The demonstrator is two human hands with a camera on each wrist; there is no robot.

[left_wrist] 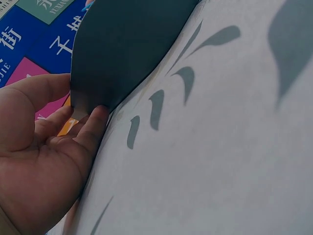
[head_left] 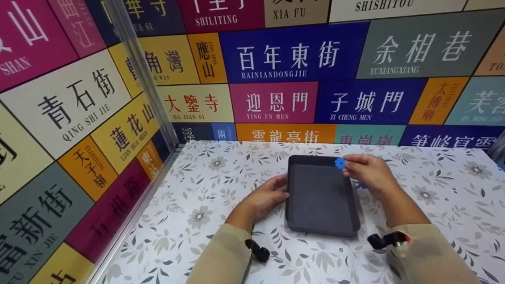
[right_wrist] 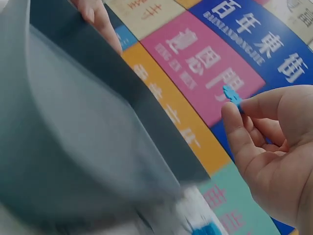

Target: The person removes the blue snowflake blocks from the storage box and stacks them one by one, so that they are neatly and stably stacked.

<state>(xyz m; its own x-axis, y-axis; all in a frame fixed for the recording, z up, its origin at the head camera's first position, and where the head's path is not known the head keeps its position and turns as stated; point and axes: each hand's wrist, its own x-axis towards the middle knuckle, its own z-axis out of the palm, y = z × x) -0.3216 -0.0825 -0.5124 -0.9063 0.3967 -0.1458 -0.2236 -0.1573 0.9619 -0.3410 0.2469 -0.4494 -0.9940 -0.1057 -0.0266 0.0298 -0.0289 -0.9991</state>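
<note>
A dark grey rectangular tray (head_left: pixel 321 197) with low walls stands on the table. My left hand (head_left: pixel 266 197) holds it at the left wall; in the left wrist view, thumb and fingertips (left_wrist: pixel 100 111) lie at its rim and lower edge. Between thumb and forefinger, my right hand (head_left: pixel 369 173) pinches a small blue snowflake disc (head_left: pixel 339 163), flat with notched edges. The disc overlaps the tray's far right corner in the head view and stands apart from the tray in the right wrist view. A second blue piece (head_left: pixel 360 184), partly hidden by my right hand, lies just right of the tray.
A white cloth with grey leaves and flowers covers the table (head_left: pixel 213 244). Panels of coloured signs (head_left: pixel 272 102) rise behind it and along the left, where a clear upright edge (head_left: pixel 148 75) marks the corner. Each sleeve carries a small black wrist device (head_left: pixel 388 239).
</note>
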